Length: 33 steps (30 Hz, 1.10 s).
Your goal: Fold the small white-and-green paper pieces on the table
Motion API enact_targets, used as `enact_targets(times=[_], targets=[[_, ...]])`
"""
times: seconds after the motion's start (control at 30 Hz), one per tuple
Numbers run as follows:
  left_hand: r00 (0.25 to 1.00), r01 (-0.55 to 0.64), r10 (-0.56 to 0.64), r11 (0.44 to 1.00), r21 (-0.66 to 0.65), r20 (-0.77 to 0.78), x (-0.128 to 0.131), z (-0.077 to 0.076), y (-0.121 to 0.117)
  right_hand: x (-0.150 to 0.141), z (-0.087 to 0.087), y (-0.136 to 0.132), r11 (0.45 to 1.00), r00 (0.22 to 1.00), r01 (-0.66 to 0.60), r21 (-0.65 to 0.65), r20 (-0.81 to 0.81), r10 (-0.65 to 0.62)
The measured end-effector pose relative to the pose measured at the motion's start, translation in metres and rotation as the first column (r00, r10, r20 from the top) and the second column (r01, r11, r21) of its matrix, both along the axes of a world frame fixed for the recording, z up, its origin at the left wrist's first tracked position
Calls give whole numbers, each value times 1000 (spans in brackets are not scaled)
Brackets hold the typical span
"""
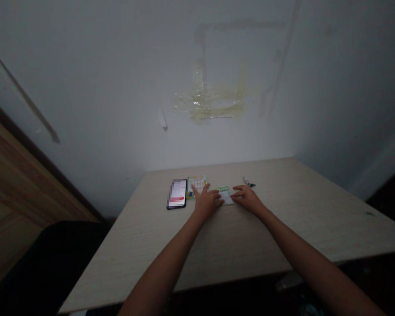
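Note:
A small printed paper or card with green lettering along its top lies flat on the table between my hands. My left hand has its fingers spread. Some of them rest at the left edge of this small paper, while its thumb side lies over the lower right of a second printed sheet with a green and yellow border. My right hand reaches in from the other side, fingers stretched out, with the fingertips at the small paper's right edge. Neither hand is closed around anything.
A phone with a lit screen lies left of the printed sheet. Beyond my right hand is a small white and dark object, too small to name. The pale wooden table meets a wall with old tape on it.

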State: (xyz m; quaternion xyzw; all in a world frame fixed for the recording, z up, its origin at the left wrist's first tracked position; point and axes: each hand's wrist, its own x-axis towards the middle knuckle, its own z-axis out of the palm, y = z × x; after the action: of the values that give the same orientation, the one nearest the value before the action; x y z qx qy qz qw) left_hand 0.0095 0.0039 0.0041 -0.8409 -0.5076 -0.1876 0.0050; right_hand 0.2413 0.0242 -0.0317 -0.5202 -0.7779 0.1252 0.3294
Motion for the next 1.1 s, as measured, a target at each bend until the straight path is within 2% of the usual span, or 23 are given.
enact_targets(times=[0.53, 0.8, 1.1], targets=[[1000, -31, 31, 999, -42, 4, 0, 0, -2, -14, 10, -3, 997, 974, 70, 34, 215, -76], [998, -52, 50, 997, -61, -29, 1, 3, -3, -22, 17, -5, 996, 958, 79, 46, 273, -88], [999, -44, 44, 999, -17, 18, 1, -3, -5, -26, 18, -8, 992, 940, 91, 89, 322, -115]])
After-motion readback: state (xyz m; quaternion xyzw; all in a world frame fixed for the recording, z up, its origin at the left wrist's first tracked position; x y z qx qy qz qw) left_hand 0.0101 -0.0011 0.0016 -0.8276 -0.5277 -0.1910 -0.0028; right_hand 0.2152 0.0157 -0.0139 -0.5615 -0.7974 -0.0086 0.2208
